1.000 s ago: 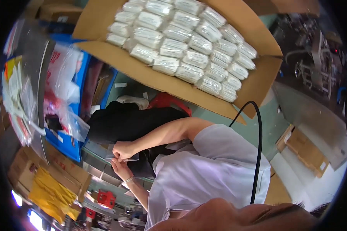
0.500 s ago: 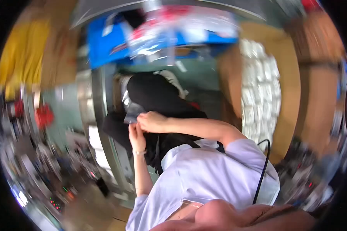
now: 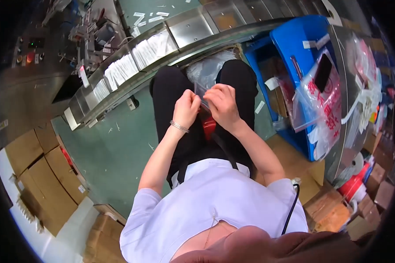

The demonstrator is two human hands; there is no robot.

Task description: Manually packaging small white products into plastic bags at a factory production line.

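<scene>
Above my lap, between my black-trousered knees, a small clear plastic bag (image 3: 201, 89) is stretched between my hands. My left hand (image 3: 187, 108), with a bracelet at the wrist, is closed and pinches the bag's near left edge. Just beside it, the bent fingers of my right hand (image 3: 222, 104) are closed on the bag's right side. The fingertips partly hide the film, and any contents cannot be made out. Beyond the hands, a larger crumpled clear plastic liner (image 3: 209, 68) sits between my knees. A red item (image 3: 209, 127) shows below the hands, between my thighs.
Ahead runs a steel trough (image 3: 193, 30) holding rows of white packets (image 3: 136, 57). Right stands a blue bin (image 3: 289, 41), with a black phone (image 3: 323, 72) on red-printed plastic film (image 3: 331, 111). Machinery (image 3: 92, 35) is far left; cardboard boxes (image 3: 48, 193) stand near left.
The head view has swung round and sharpened: the steel trough is now ahead, the blue bin right. The carton of white packs has left view. Both hands still hold the bag.
</scene>
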